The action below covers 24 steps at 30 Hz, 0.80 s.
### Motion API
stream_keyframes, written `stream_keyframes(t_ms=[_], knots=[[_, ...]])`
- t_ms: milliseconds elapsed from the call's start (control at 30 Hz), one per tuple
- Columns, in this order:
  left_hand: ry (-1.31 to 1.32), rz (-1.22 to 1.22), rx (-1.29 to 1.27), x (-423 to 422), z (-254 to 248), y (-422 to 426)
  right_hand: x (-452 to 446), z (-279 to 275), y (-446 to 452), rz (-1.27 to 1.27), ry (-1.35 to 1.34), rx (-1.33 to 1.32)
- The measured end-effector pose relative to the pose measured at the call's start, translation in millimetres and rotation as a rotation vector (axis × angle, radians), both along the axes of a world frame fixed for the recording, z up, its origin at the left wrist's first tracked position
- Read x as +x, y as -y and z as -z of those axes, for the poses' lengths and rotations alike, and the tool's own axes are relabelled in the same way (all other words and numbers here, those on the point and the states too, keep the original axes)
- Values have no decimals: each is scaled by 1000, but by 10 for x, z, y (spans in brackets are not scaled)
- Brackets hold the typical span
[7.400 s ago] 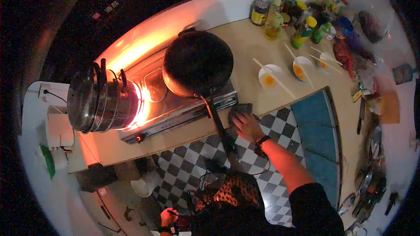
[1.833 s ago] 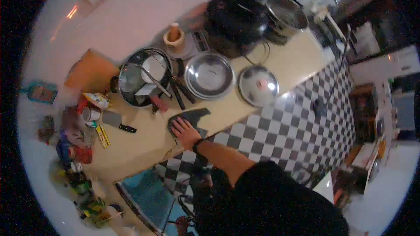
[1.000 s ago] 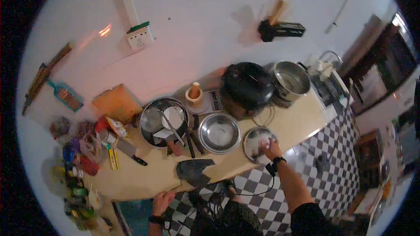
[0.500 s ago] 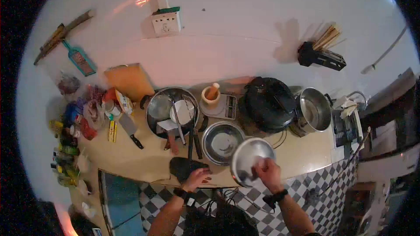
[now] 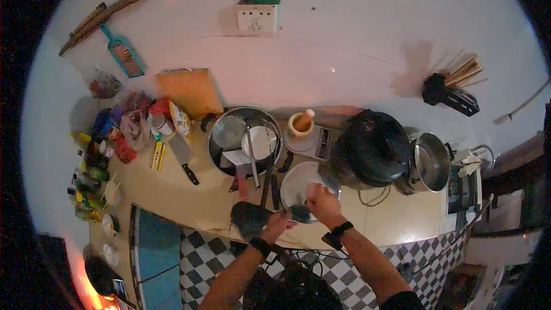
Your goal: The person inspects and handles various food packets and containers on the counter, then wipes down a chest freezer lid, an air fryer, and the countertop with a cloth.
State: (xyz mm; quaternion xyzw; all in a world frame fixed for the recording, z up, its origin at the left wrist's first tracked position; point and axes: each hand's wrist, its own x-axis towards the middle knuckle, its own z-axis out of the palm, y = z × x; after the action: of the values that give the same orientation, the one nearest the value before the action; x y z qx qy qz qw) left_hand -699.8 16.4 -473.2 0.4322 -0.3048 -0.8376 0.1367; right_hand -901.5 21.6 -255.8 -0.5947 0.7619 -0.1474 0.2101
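My right hand (image 5: 325,204) is closed on top of a round metal lid (image 5: 297,182), which lies over the metal bowl, hiding nearly all of it. My left hand (image 5: 278,226) is at the counter's front edge with its fingers apart, close to the lid's near rim. It appears to hold nothing. Just left of it lies a dark object (image 5: 250,219), too dim to name. Behind, a wok (image 5: 217,158) holds a white bowl (image 5: 263,142), a cleaver-like blade and several long-handled utensils.
A black-lidded pot (image 5: 376,143) and a steel pot (image 5: 431,163) stand on the right. A mortar with pestle (image 5: 301,123) rests on a scale (image 5: 323,144). Leftward are a knife (image 5: 185,158), a yellow box (image 5: 158,156), bags, and a leaning cutting board (image 5: 192,93).
My right hand has carried the lid left from beside the bowl to over it. My left hand has shifted slightly right and up. The whole view has shifted too.
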Motion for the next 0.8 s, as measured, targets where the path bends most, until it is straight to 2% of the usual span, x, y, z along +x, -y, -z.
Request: stream_keyframes(t_ms=[33,67,100,133,167,233,267,300,367,400,467,500,533,567,600,667,700,767,800], knots=[[-22,3,33,-56,320,10,-13,56,16,-9,4,-2],[-16,-9,28,-99,391,5,-82,177,14,-14,-14,-13],[-119,24,-67,-138,430,-8,-140,281,29,-22,-28,-25],[-218,59,-165,-165,341,8,-185,329,66,-37,-16,-31],[-206,47,-170,-190,247,4,-242,371,88,-114,-55,-126],[-47,-63,-26,-290,-277,38,-269,382,112,-144,-76,-164],[-41,-74,-27,-302,-257,24,-279,387,101,-155,-69,-165],[-80,-36,2,-297,-186,16,-288,397,102,-178,-216,-166],[-150,36,68,-149,0,-50,33,-121,18,178,-16,-280],[-137,22,71,15,64,-67,114,-102,-35,167,-1,-276],[-138,371,-348,421,139,-90,193,18,-329,373,-38,-150],[-147,349,-331,680,92,-101,215,143,-508,369,-30,-145],[-157,328,-315,938,43,-107,233,334,-710,151,72,-100],[93,525,-418,1110,18,-6,283,476,-853,-59,168,-57],[128,525,-372,1405,-83,57,347,537,-934,-42,163,-53],[267,455,-321,2052,-369,145,476,648,-1005,-257,161,-26],[372,386,-309,2393,-440,137,536,800,-1044,-334,87,96],[324,335,-143,3272,639,72,842,1009,-1021,-328,52,25],[253,95,-331,3642,688,-84,1072,1081,-999,-334,16,-46]])
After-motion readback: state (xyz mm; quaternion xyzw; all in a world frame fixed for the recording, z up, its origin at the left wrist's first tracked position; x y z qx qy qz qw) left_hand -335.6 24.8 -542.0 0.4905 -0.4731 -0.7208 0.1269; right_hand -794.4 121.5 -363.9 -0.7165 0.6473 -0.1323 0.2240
